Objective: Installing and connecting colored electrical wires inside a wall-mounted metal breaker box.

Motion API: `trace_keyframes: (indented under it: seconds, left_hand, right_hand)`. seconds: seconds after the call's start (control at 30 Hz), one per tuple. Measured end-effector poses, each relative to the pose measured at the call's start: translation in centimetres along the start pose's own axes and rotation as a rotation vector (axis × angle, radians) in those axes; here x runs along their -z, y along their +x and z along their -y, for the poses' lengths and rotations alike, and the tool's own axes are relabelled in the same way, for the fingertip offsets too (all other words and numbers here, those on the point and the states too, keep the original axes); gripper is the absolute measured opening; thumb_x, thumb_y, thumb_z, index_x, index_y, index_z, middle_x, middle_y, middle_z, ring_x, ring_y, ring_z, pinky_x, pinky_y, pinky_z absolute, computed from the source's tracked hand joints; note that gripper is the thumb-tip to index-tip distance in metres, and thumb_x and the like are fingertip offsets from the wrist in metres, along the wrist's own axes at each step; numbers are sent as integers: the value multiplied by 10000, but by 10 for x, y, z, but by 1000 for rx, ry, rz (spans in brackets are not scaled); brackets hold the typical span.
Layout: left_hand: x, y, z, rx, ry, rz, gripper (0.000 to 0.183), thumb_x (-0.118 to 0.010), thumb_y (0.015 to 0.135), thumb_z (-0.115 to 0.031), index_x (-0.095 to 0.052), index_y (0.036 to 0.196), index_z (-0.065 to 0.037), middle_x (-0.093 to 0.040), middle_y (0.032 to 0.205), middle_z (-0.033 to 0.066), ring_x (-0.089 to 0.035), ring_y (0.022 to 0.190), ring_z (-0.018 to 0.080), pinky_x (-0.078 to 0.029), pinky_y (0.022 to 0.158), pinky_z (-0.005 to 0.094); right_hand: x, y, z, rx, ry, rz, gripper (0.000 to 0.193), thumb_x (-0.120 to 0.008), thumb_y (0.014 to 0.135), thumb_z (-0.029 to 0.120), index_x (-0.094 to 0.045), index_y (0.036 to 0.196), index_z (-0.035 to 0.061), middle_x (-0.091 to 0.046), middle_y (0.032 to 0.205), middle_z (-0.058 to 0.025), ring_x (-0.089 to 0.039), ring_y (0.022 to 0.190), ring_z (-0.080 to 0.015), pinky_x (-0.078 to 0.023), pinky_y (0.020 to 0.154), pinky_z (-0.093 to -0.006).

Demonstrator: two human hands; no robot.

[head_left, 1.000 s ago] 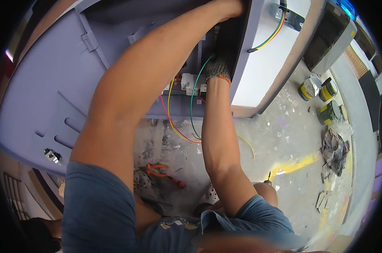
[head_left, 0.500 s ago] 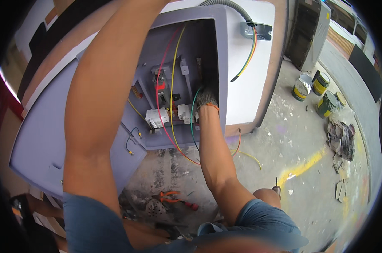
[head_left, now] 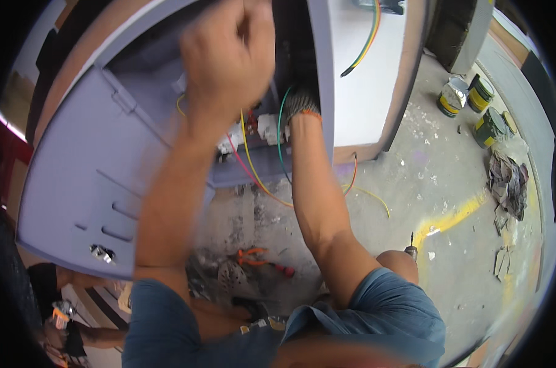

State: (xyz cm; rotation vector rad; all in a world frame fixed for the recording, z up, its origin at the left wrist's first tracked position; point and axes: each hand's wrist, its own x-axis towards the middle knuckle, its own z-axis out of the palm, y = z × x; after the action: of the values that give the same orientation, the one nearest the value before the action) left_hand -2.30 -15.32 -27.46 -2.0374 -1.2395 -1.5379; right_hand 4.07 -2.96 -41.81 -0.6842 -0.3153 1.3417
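Note:
My left hand (head_left: 232, 64) is bare and blurred, raised in front of the opening of a grey-purple metal electrical cabinet (head_left: 322, 80). Its fingers are curled closed; whatever may be in them does not show. My right hand (head_left: 303, 103), in a dark knitted glove with an orange cuff, reaches deep inside along the cabinet's right wall. Shade hides its fingers. A green wire (head_left: 280, 132) hangs just beside that wrist. White breakers (head_left: 268, 129) sit left of it, partly behind my left arm. Red and yellow wires (head_left: 247, 147) run out over the cabinet's lower edge.
The cabinet door (head_left: 75, 184) swings out to the left. Orange-handled pliers (head_left: 250, 257) lie on the floor below, and a drill bit (head_left: 412, 240) points up by my knee. Paint cans (head_left: 491, 127) and crumpled paper (head_left: 508, 184) stand at right. Another person's hand (head_left: 56, 334) shows lower left.
My left hand has come down into view from above the top edge. The view has shifted, so the cabinet sits higher. My right hand stays inside the cabinet.

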Motion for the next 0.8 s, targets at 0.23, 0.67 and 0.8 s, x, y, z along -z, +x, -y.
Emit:
trace_keyframes:
  seconds: [0.23,0.67,0.8]
  left_hand:
    - [-60,-136,59,473,32,229,304,-648,865,-209,-675,1104,-23,-700,988,190,-672,925,341,-514,852,419]
    - [-84,-100,70,501,150,479,392,-557,811,-47,-678,1182,-87,-642,1174,222,-622,1072,415,-502,947,474]
    - [-97,-106,74,471,43,360,298,-594,826,-134,-708,1093,-67,-683,1055,228,-646,1021,400,-519,920,455]
  right_hand:
    - [20,-16,-9,-40,-343,-1,292,-536,976,247,-600,1217,95,-620,1198,-140,-616,1047,-244,-499,874,-354]
    - [37,-21,-22,92,-887,-15,296,-533,975,265,-601,1208,95,-624,1192,-138,-619,1044,-244,-500,874,-361]
    - [42,-19,-17,150,-970,-58,298,-531,974,271,-601,1205,95,-625,1190,-137,-620,1044,-245,-500,874,-363]
